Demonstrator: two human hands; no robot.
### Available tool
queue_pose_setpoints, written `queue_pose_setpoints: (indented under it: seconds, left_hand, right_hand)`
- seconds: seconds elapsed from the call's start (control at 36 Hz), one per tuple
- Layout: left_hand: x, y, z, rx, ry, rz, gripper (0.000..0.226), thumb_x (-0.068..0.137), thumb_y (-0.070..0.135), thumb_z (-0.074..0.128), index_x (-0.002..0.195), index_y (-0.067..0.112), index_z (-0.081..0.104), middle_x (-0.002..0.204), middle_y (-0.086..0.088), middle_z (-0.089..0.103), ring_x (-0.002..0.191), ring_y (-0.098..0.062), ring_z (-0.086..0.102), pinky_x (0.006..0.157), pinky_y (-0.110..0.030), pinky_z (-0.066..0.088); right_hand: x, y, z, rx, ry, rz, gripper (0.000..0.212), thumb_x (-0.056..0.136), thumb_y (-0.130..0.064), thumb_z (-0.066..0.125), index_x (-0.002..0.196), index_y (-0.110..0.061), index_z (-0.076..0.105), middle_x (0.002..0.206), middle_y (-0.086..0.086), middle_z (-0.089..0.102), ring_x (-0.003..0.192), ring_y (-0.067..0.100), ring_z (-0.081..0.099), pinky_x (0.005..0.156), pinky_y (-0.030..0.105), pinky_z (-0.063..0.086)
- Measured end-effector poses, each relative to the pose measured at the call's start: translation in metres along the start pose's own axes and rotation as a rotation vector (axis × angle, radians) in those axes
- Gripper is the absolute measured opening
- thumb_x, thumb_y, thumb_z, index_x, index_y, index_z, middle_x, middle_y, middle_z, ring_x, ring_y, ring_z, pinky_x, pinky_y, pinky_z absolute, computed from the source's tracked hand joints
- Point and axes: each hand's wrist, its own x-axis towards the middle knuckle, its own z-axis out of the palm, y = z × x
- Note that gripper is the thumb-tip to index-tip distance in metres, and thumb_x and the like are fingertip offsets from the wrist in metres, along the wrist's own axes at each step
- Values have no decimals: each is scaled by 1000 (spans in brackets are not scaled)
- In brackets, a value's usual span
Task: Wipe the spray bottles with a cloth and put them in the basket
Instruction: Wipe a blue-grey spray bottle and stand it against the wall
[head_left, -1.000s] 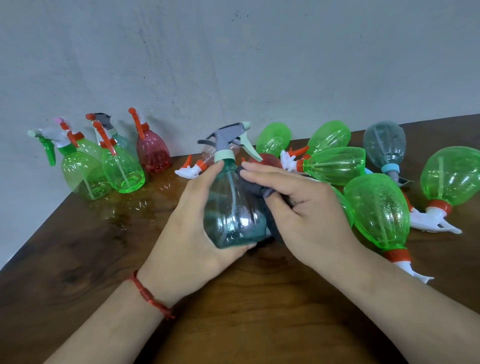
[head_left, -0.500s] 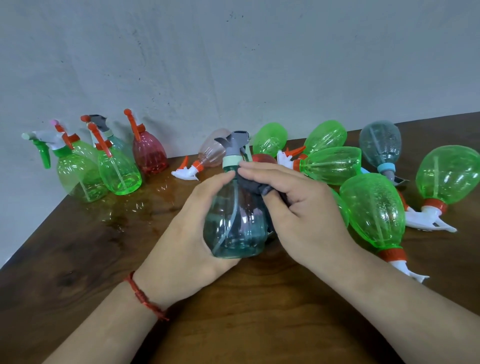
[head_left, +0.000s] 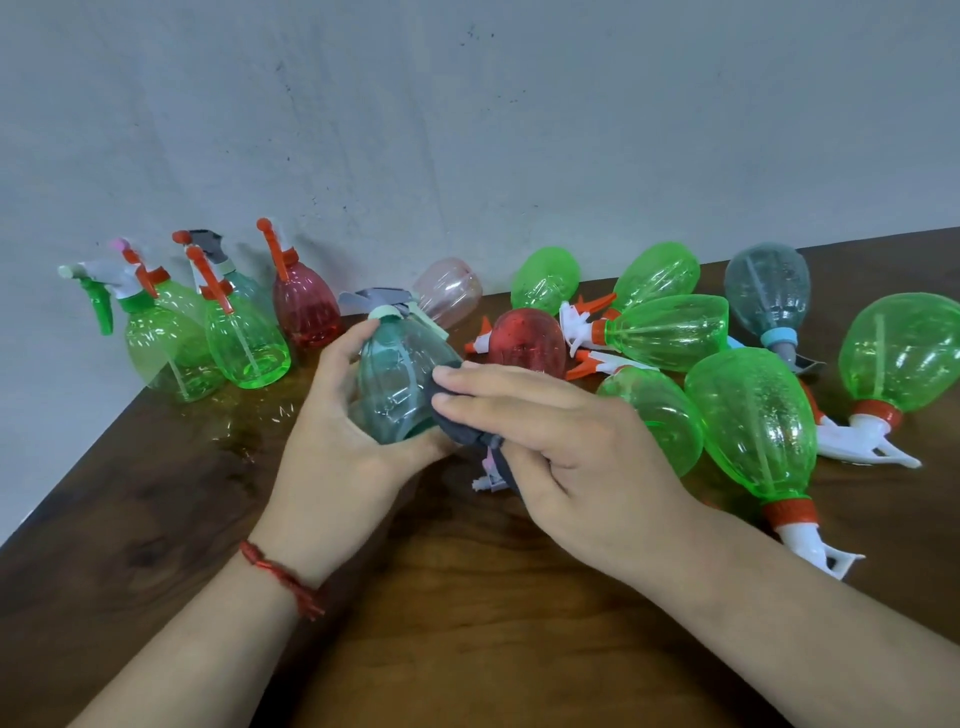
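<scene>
My left hand (head_left: 343, 447) grips a teal spray bottle (head_left: 395, 384) with a grey trigger head, tilted left above the table. My right hand (head_left: 566, 457) presses a dark grey cloth (head_left: 457, 421) against the bottle's right side. Several bottles stand upright at the back left, among them a green bottle (head_left: 247, 338) and a red bottle (head_left: 304, 306). Several more lie on their sides to the right, such as a large green bottle (head_left: 753, 426) and a dark red bottle (head_left: 527, 340). No basket is in view.
The brown wooden table (head_left: 467, 623) ends at its left edge (head_left: 67, 493) and meets a grey wall (head_left: 467, 130) behind. Wet patches glisten on the wood near the standing bottles (head_left: 239, 431). A grey-teal bottle (head_left: 769, 296) lies at the back right.
The teal bottle has tipped and turned so its head points left. My right hand with the cloth has slid from the bottle's top down to its right side.
</scene>
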Motion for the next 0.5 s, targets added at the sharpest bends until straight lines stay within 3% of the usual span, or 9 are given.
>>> queue_pose_setpoints:
  seconds: [0.08,0.19,0.28,0.39,0.5]
  left_hand:
    - [-3,2,2,39,-28,32,109,62,22,101,154,33,44,142,6,65,127,-14,68,108,-43,56]
    - [-7,-3,5,135,-117,142,112,68,30,102,159,34,38,152,4,57,137,-20,62,110,-48,54]
    - [-9,-3,8,212,-174,246,111,72,34,100,163,24,36,158,0,50,141,-27,57,114,-52,50]
    - [-10,6,9,351,-207,403,104,76,29,96,161,11,38,157,-2,47,144,-26,54,114,-47,51]
    - [-10,7,9,395,-246,446,105,77,28,94,162,12,35,159,-1,44,148,-25,49,117,-47,49]
  right_hand:
    - [2,-2,0,9,13,21,47,96,-1,46,133,-12,73,145,-5,65,139,7,56,115,30,47]
    - [3,2,-2,38,95,93,52,92,6,47,133,-15,73,144,-8,65,135,0,57,113,23,46]
    - [5,6,-4,80,169,185,55,91,16,54,130,-16,75,141,-9,67,133,-3,58,114,22,46]
    - [8,7,-7,169,203,289,51,96,12,55,129,-20,76,138,-13,68,133,-10,55,114,13,40]
    - [9,8,-8,334,223,393,48,99,12,52,127,-18,77,133,-14,71,131,-9,57,113,15,42]
